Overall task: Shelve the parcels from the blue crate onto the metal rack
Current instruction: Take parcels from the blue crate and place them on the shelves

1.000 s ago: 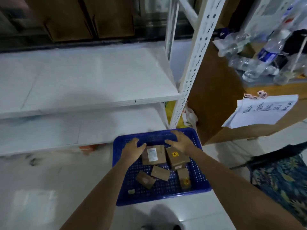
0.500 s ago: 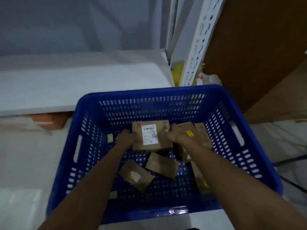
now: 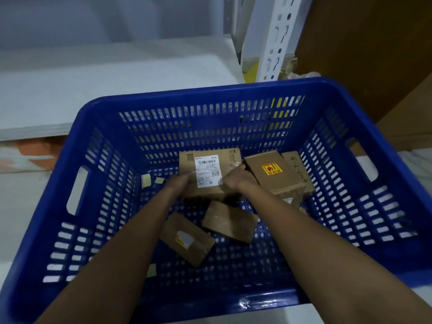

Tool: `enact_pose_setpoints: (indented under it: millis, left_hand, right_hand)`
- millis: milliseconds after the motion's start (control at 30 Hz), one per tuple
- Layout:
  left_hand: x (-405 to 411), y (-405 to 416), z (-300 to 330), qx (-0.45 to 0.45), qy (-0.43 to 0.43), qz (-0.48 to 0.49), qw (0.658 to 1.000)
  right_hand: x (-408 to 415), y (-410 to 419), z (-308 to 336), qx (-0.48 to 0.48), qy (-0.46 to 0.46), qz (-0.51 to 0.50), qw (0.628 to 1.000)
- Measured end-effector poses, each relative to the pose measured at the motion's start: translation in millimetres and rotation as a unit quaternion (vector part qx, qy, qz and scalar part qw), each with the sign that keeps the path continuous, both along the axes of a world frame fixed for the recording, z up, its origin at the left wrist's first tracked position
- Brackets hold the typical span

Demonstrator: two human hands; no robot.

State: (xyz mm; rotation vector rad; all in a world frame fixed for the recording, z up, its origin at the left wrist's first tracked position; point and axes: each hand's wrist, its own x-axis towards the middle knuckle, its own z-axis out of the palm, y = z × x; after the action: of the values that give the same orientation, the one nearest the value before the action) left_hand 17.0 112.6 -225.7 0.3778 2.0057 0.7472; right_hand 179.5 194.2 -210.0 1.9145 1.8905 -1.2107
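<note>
Head view: since a second ago, when both hands only hovered over the blue crate point(image 3: 339, 90), we have closed in. Now the left hand point(image 3: 177, 183) and right hand point(image 3: 236, 181) curl against opposite sides of the labelled parcel point(image 3: 208, 171), which sits between our fingers; whether it has left the crate floor, we cannot tell. Just right of the right fingers lies the yellow-stickered parcel point(image 3: 271, 171); two small parcels point(image 3: 187, 237) lie nearer than our fingers. Beyond the fingertips waits the rack shelf point(image 3: 93, 85). Judgement: first pick begun, nothing shelved yet.

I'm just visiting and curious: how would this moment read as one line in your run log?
step: picking first parcel | left hand + right hand: gripping labelled parcel | location: inside blue crate | shelf: no parcels visible
</note>
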Motion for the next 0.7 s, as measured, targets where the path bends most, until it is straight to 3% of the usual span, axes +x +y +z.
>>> enact_pose_setpoints:
  millis: [167,300,500,700]
  left_hand:
    - [-5,3,1,0.005,-0.078,0.014,0.997]
    - [-10,-5,55,-0.004,-0.096,0.047,0.994]
    - [-9,-23,203,-0.018,-0.100,0.051,0.993]
    - [-9,-42,388,-0.008,-0.129,0.035,0.991]
  right_hand:
    - [2,10,3,-0.040,0.101,-0.061,0.992]
    - [5,11,60,-0.064,0.144,-0.094,0.983]
    - [17,-1,191,-0.067,0.158,-0.118,0.978]
    - [23,-17,366,-0.051,0.191,-0.141,0.970]
